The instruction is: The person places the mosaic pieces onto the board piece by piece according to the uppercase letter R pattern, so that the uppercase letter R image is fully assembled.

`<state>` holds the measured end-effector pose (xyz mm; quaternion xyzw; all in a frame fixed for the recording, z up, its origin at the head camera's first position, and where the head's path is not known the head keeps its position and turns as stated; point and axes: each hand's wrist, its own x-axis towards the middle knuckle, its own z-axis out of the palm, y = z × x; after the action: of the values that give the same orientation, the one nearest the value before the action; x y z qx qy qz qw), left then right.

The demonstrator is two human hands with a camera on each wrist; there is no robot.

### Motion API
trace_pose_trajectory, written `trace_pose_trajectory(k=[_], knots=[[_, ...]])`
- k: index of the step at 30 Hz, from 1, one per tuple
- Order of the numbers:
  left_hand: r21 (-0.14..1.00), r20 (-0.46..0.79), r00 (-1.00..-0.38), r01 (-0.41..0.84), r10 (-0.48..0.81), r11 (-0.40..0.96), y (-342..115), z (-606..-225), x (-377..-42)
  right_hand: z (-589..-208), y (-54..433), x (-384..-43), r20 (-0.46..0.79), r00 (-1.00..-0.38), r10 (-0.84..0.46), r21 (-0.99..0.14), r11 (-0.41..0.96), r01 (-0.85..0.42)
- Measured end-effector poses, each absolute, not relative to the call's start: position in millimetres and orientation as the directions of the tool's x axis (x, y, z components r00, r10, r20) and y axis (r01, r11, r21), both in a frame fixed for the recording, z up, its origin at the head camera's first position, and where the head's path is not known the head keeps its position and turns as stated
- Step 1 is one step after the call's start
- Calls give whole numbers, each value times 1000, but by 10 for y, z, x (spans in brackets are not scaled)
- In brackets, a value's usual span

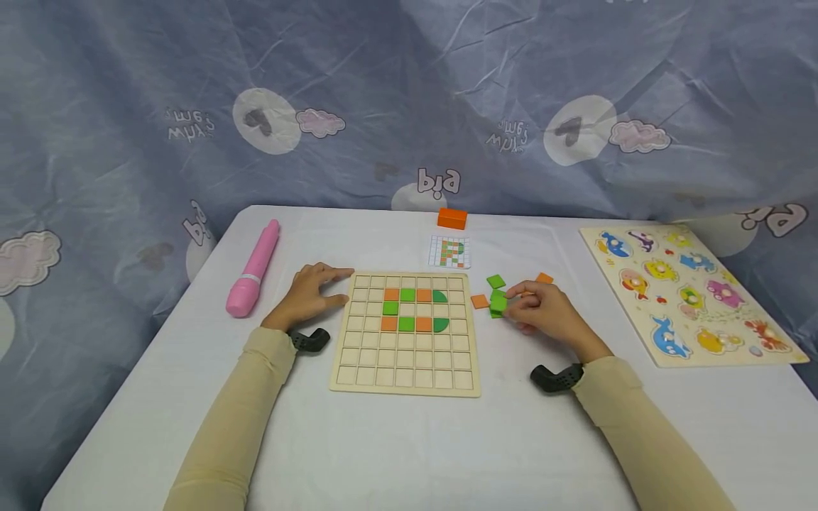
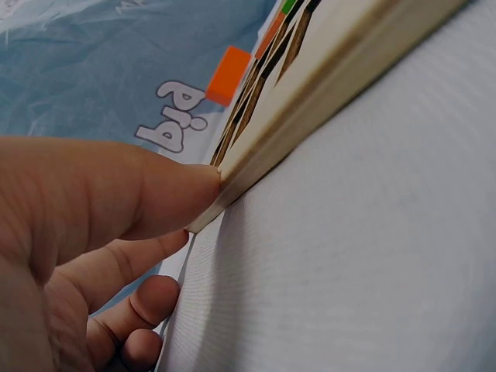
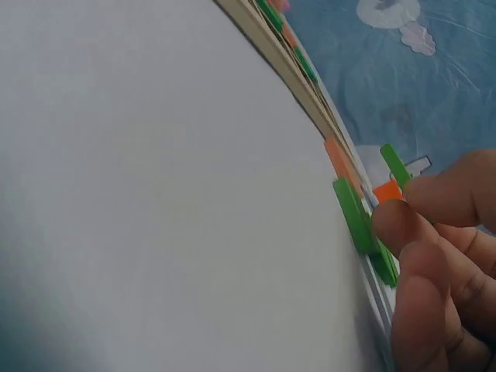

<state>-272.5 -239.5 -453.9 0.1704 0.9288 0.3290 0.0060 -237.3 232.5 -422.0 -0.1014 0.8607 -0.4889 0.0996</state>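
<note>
A wooden grid board (image 1: 367, 358) lies on the table, with orange, green and half-round dark green pieces (image 1: 440, 325) set in its upper cells. My left hand (image 1: 309, 292) touches the board's left side: the thumb (image 2: 182, 194) meets the edge, and the forefinger reaches the far corner. To the right of the board, my right hand (image 1: 543, 311) pinches a green square tile (image 3: 394, 163) between thumb and forefinger. Loose green tiles (image 1: 495, 282) and orange tiles (image 1: 479, 301) lie beside and under those fingertips; the fingers partly hide some.
Behind the board lies a printed pattern card (image 1: 450, 252), with an orange block (image 1: 452, 218) beyond it. A pink microphone-shaped object (image 1: 254, 270) is at left. An animal puzzle board (image 1: 690, 298) takes up the right side. A printed curtain (image 1: 409, 106) hangs behind the table.
</note>
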Motion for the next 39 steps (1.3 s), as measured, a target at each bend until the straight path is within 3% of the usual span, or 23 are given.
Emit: trace_pose_trajectory(k=[18, 39], knots=[[608, 112, -939, 322, 324, 725, -2385, -4550, -2729, -4160, 1741, -2469, -99, -928, -359, -848, 519, -110], [606, 122, -937, 332, 328, 723, -2406, -4544, -2736, -4134, 1454, -2540, -102, -884, -456, -805, 560, -195]])
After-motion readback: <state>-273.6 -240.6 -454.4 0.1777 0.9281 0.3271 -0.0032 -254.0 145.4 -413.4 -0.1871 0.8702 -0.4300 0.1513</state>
